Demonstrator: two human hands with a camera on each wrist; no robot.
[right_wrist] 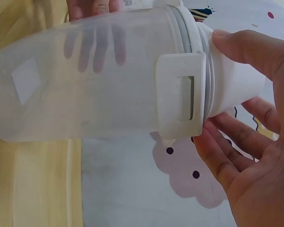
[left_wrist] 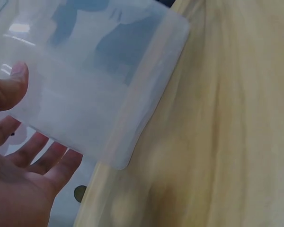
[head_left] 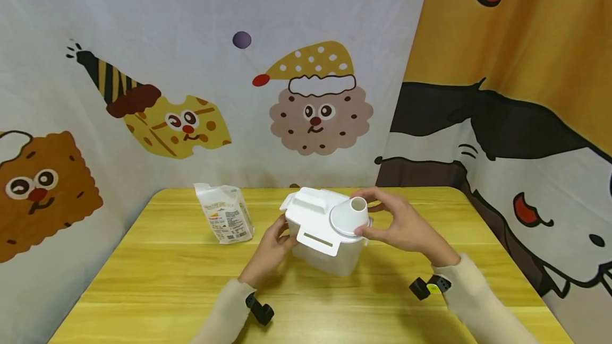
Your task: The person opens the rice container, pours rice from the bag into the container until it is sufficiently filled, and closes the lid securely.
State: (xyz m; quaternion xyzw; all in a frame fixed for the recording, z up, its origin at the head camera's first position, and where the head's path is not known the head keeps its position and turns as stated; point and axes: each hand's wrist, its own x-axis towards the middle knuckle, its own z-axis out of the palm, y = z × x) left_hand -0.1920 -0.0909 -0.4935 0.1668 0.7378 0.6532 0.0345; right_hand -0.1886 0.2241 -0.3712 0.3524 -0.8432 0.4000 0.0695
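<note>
A translucent plastic storage container [head_left: 330,263] with a white lid [head_left: 313,221] is in the middle of the head view, close over the table. The lid has a raised handle, a slotted side clip and a white cone-shaped cap [head_left: 348,218] with an open top. My left hand [head_left: 271,252] grips the container's left side, thumb on the near wall and fingers behind, as the left wrist view shows on the clear body [left_wrist: 85,85]. With thumb and fingers, my right hand [head_left: 404,224] holds the cone cap round its base. Both bent hands show in the right wrist view.
A white printed bag [head_left: 227,215] stands upright on the wooden table [head_left: 158,275], left of the container. Behind the table hangs a cartoon-printed curtain [head_left: 191,25]. Each wrist carries a small black camera on a strap.
</note>
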